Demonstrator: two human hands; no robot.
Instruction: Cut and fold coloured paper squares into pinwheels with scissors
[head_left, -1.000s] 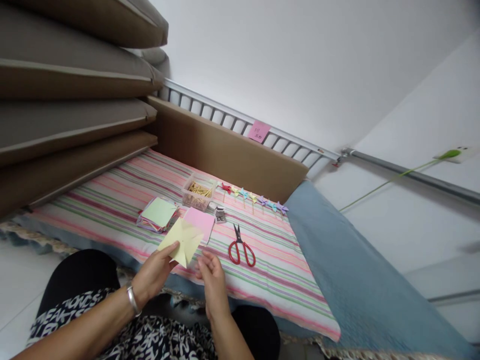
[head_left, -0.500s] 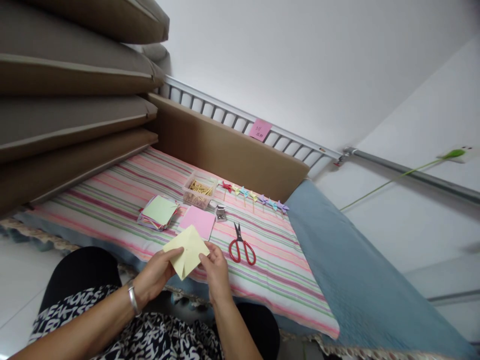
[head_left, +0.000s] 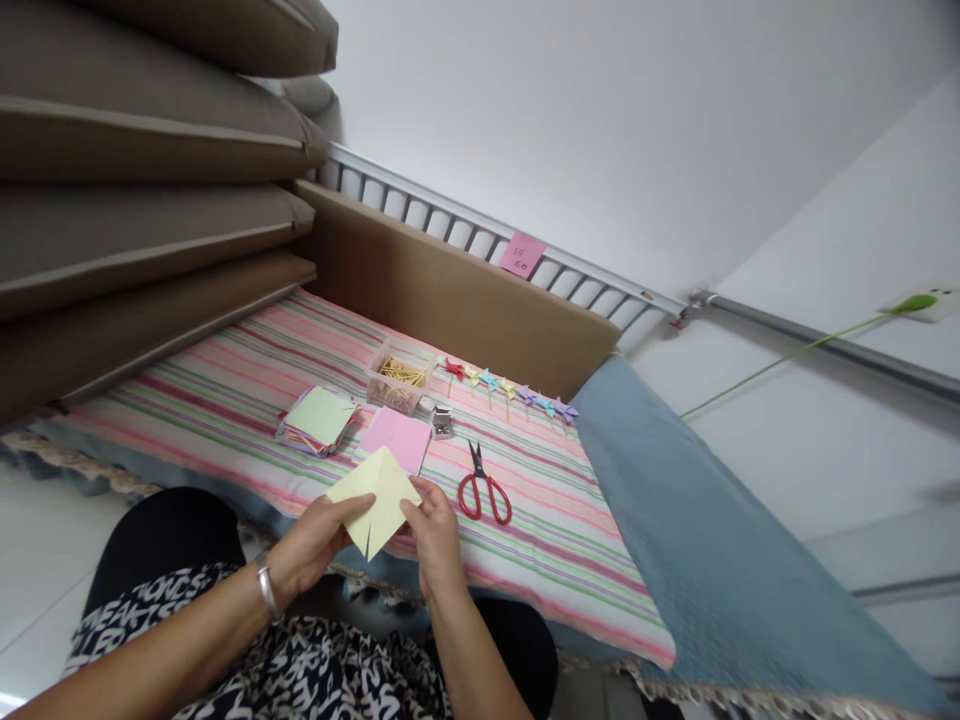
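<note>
A square of pale yellow paper [head_left: 381,496], turned corner-up, is held between my two hands above the table's near edge. A slit runs inward from its lowest corner. My left hand [head_left: 319,535] pinches the left side, thumb on top. My right hand [head_left: 435,530] grips the right corner between thumb and fingers. Just beyond lie pink paper squares [head_left: 395,438] and a stack of coloured paper [head_left: 319,418] with light green on top. Red-handled scissors [head_left: 484,488] rest to the right, blades pointing away from me. A small open box of tiny metal pieces [head_left: 442,423] sits beside the pink paper.
A clear plastic box [head_left: 397,378] holds thin wooden sticks. Several small paper pinwheels [head_left: 508,388] lie in a row along the back. Striped cloth [head_left: 555,560] covers the table. A brown board [head_left: 450,290] stands behind, and stacked cushions [head_left: 150,230] rise at the left.
The slit at the paper's lowest corner now shows as a narrow dark gap, where the edges overlapped before. My hands keep nearly the same hold and place.
</note>
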